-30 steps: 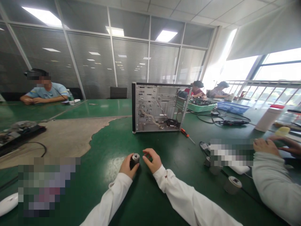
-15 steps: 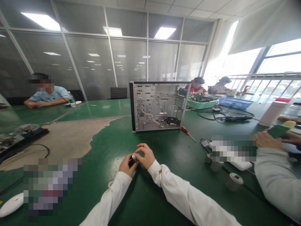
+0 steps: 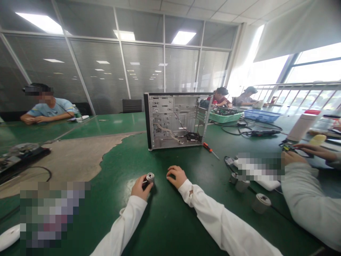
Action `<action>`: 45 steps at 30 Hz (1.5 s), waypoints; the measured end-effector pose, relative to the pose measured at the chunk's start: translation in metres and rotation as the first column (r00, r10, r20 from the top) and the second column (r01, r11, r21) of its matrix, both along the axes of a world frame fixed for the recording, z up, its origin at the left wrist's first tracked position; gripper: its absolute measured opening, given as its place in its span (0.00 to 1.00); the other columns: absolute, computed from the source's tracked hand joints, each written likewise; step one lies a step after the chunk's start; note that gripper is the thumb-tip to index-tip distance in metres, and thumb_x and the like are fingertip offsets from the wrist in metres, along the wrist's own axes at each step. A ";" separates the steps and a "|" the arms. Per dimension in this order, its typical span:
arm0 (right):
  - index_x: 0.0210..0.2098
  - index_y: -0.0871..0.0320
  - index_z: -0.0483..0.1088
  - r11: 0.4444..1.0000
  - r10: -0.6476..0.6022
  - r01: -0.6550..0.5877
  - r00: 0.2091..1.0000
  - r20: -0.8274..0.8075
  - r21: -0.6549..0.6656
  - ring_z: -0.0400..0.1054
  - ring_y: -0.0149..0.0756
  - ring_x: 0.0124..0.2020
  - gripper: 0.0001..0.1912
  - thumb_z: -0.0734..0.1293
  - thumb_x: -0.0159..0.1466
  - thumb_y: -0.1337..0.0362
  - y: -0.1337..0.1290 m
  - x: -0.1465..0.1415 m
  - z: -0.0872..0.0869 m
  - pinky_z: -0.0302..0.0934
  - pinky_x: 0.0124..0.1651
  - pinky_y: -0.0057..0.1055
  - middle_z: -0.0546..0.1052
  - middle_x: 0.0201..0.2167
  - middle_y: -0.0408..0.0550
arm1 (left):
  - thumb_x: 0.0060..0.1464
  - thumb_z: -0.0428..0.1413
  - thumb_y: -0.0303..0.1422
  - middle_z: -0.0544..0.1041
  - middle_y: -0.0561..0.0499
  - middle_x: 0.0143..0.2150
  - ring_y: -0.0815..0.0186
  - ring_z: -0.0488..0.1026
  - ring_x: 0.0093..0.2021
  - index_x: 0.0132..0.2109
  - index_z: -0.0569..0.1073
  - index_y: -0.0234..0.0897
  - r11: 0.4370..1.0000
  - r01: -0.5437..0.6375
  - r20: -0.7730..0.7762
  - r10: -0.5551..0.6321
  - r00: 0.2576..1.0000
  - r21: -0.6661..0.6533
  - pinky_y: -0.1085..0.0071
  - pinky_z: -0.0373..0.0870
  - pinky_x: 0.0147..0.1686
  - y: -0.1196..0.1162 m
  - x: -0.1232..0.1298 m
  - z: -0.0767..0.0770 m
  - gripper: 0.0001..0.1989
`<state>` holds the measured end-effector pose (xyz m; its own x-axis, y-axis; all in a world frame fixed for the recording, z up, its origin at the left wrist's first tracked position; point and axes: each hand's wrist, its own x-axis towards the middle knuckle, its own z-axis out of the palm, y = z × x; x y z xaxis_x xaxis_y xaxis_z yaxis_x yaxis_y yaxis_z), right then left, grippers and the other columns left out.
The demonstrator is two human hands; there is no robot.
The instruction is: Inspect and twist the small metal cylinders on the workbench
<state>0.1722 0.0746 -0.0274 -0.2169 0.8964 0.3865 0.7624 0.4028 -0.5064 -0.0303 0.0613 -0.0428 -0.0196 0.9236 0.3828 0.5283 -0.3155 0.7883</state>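
Note:
My left hand (image 3: 140,188) is closed around a small metal cylinder (image 3: 150,177), which stands upright on the green table. Its round silver top has a dark centre, and my fingers cover much of its left side. To the right of it, my right hand (image 3: 177,177) is apart from the cylinder, low over the table. Its fingers are loosely curved with a gap beside the thumb, and I see nothing in them. Beyond both hands stands an open computer case (image 3: 176,122), with cables and a black fan inside.
A screwdriver (image 3: 211,150) lies by the case. Similar metal cylinders (image 3: 261,203) stand at right, near a white power strip (image 3: 269,183) and a co-worker's sleeve (image 3: 306,199). Green (image 3: 226,117) and blue baskets (image 3: 262,116) stand farther back. Opened electronics (image 3: 23,160) lie at left.
My right hand has come off the top of the cylinder and moved right. My left hand still holds the cylinder. At right, the co-worker's hands have shifted with a circuit board.

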 end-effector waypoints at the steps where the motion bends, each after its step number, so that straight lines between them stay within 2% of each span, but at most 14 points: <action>1: 0.28 0.55 0.68 1.000 0.011 -0.011 1.000 0.012 -0.005 0.59 0.37 0.41 0.04 0.63 0.51 0.65 0.000 0.004 -0.002 0.52 0.41 0.36 0.69 0.37 0.45 | 0.41 0.52 0.34 0.70 0.46 0.39 0.62 0.69 0.38 0.40 0.66 0.34 1.000 -0.002 0.009 0.002 1.000 -0.002 0.64 0.68 0.38 0.001 -0.001 -0.001 0.16; 6: 0.37 0.55 0.65 0.999 0.051 -0.049 0.995 0.086 -0.021 0.59 0.36 0.42 0.13 0.62 0.50 0.68 -0.005 0.025 -0.002 0.50 0.42 0.35 0.69 0.40 0.45 | 0.39 0.52 0.29 0.68 0.45 0.41 0.61 0.68 0.40 0.44 0.63 0.33 1.000 0.002 -0.066 -0.002 0.998 -0.002 0.63 0.68 0.38 0.003 -0.003 -0.007 0.20; 10: 0.38 0.55 0.64 0.998 0.057 -0.055 0.989 0.137 -0.017 0.57 0.36 0.44 0.14 0.60 0.52 0.69 -0.010 0.032 0.000 0.49 0.43 0.36 0.67 0.42 0.46 | 0.36 0.49 0.21 0.66 0.46 0.43 0.62 0.66 0.42 0.45 0.62 0.34 1.000 -0.002 -0.131 0.002 0.991 -0.004 0.64 0.68 0.39 0.003 -0.002 -0.007 0.23; 13: 0.39 0.55 0.64 0.999 0.055 -0.054 0.984 0.167 -0.010 0.56 0.37 0.45 0.14 0.59 0.53 0.69 -0.012 0.031 0.001 0.48 0.43 0.36 0.67 0.42 0.47 | 0.35 0.47 0.18 0.66 0.47 0.43 0.63 0.66 0.42 0.45 0.62 0.35 1.000 -0.009 -0.140 0.007 0.990 -0.014 0.65 0.68 0.41 0.001 -0.001 -0.004 0.25; 19: 0.39 0.55 0.64 0.999 0.047 -0.048 0.979 0.201 0.002 0.56 0.38 0.45 0.13 0.58 0.53 0.69 -0.015 0.027 0.004 0.48 0.43 0.36 0.67 0.42 0.48 | 0.38 0.47 0.21 0.67 0.46 0.42 0.63 0.67 0.42 0.45 0.62 0.33 1.000 -0.014 -0.154 0.013 0.988 -0.006 0.65 0.67 0.41 -0.001 0.000 -0.001 0.22; 32: 0.39 0.56 0.63 0.999 0.044 -0.049 0.973 0.228 0.015 0.55 0.37 0.44 0.13 0.58 0.53 0.69 -0.016 0.028 0.005 0.48 0.42 0.35 0.66 0.42 0.47 | 0.38 0.47 0.23 0.67 0.45 0.42 0.63 0.67 0.42 0.45 0.62 0.32 1.000 0.004 -0.156 -0.006 0.988 -0.008 0.66 0.67 0.40 0.002 -0.003 -0.004 0.21; 38: 0.39 0.56 0.63 0.999 0.043 -0.047 0.971 0.235 0.011 0.55 0.37 0.44 0.13 0.58 0.53 0.68 -0.014 0.028 0.003 0.48 0.42 0.35 0.66 0.42 0.47 | 0.39 0.48 0.24 0.66 0.44 0.43 0.62 0.66 0.42 0.45 0.62 0.30 0.996 0.063 -0.154 -0.071 0.985 -0.056 0.65 0.67 0.41 0.003 -0.006 -0.001 0.21; 45: 0.39 0.55 0.63 0.999 0.038 -0.044 0.970 0.238 0.021 0.55 0.36 0.44 0.13 0.57 0.54 0.68 -0.013 0.028 0.001 0.48 0.42 0.34 0.66 0.42 0.47 | 0.39 0.48 0.25 0.66 0.42 0.43 0.62 0.66 0.43 0.46 0.61 0.28 0.995 0.077 -0.182 -0.088 0.979 -0.068 0.66 0.66 0.42 0.003 -0.007 0.000 0.22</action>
